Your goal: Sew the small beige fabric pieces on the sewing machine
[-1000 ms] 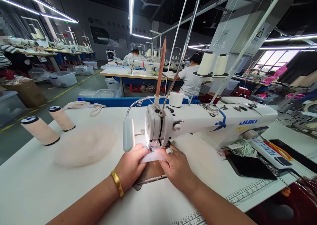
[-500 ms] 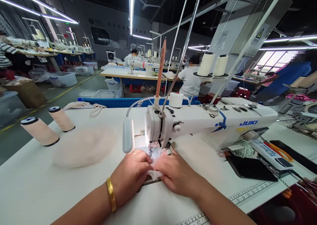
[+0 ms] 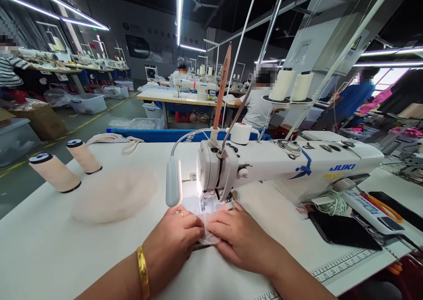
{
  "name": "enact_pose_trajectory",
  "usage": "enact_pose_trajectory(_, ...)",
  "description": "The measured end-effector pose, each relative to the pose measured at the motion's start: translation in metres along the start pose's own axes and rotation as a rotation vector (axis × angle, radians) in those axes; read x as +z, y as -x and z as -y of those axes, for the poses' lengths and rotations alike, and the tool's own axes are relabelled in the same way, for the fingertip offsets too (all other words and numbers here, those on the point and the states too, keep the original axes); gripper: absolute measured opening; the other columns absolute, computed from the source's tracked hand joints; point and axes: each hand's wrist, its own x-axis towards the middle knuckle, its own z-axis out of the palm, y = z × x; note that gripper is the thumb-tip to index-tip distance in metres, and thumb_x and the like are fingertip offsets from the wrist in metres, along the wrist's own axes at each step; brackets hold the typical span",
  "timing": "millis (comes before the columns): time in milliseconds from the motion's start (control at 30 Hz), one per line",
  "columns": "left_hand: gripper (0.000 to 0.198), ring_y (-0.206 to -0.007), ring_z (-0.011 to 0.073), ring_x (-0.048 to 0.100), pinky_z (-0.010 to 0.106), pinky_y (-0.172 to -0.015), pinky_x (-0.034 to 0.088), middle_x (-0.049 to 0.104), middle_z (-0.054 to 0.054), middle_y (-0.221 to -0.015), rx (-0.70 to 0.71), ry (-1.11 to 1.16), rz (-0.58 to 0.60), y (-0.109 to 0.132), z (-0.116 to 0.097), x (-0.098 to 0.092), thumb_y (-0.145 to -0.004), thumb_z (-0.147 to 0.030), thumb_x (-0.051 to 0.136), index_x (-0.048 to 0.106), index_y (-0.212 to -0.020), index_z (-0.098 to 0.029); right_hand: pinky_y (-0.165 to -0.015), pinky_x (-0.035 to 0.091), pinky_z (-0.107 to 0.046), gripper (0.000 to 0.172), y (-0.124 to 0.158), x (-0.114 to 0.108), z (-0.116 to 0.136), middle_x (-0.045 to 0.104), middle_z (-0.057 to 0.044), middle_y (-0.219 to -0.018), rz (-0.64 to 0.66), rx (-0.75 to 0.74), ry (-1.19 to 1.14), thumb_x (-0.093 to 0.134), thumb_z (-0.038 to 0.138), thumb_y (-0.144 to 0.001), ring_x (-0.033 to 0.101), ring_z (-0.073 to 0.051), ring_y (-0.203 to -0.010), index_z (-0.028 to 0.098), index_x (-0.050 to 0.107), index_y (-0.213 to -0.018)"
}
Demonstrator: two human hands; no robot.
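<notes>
My left hand (image 3: 173,240) and my right hand (image 3: 239,238) rest side by side on the white table (image 3: 39,242), just in front of the needle of a white JUKI sewing machine (image 3: 280,163). Both pinch a small pale fabric piece (image 3: 207,229) between their fingertips; most of it is hidden under the fingers. My left wrist wears a gold bangle (image 3: 142,271). The machine's gooseneck lamp (image 3: 173,187) hangs just above my left hand.
Two pinkish thread cones (image 3: 54,173) lie at the left, beside a heap of pale fabric (image 3: 112,194). A black phone (image 3: 346,234), orange scissors (image 3: 383,205) and a white cord lie at the right. Other people sit at machines behind.
Both hands have drawn back a little from the needle and closed together over the fabric piece. A person in blue has come into view at the far right.
</notes>
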Motion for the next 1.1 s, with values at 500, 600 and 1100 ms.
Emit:
enact_pose_trajectory(500, 0.035, -0.078, 0.0178, 0.070, 0.039, -0.083, 0.047, 0.076, 0.002, -0.089, 0.002, -0.029, 0.008, 0.001, 0.005, 0.002, -0.100, -0.002, 0.040, 0.064, -0.084, -0.020, -0.087, 0.039, -0.039, 0.014, -0.003, 0.006, -0.002, 0.073, -0.003, -0.100, -0.063, 0.030, 0.009, 0.055, 0.013, -0.099, 0.060, -0.024, -0.091, 0.023, 0.065, -0.102)
enact_pose_trajectory(600, 0.036, -0.080, 0.0186, 0.071, 0.039, -0.082, 0.049, 0.078, 0.003, -0.092, 0.024, -0.032, -0.025, 0.000, 0.010, 0.003, -0.100, -0.001, 0.038, 0.068, -0.088, -0.020, -0.086, 0.040, -0.039, 0.015, -0.003, 0.009, -0.003, 0.072, -0.004, -0.098, -0.074, 0.033, 0.021, 0.054, 0.012, -0.098, 0.060, -0.024, -0.091, 0.023, 0.064, -0.102)
enact_pose_trajectory(1100, 0.036, -0.078, 0.0189, 0.073, 0.039, -0.079, 0.052, 0.080, 0.003, -0.092, 0.052, -0.017, -0.051, -0.003, 0.009, 0.002, -0.099, 0.000, 0.039, 0.066, -0.086, -0.019, -0.084, 0.041, -0.038, 0.018, -0.004, 0.016, -0.006, 0.071, -0.004, -0.094, -0.125, 0.036, 0.051, 0.053, 0.007, -0.097, 0.061, -0.024, -0.093, 0.023, 0.061, -0.097)
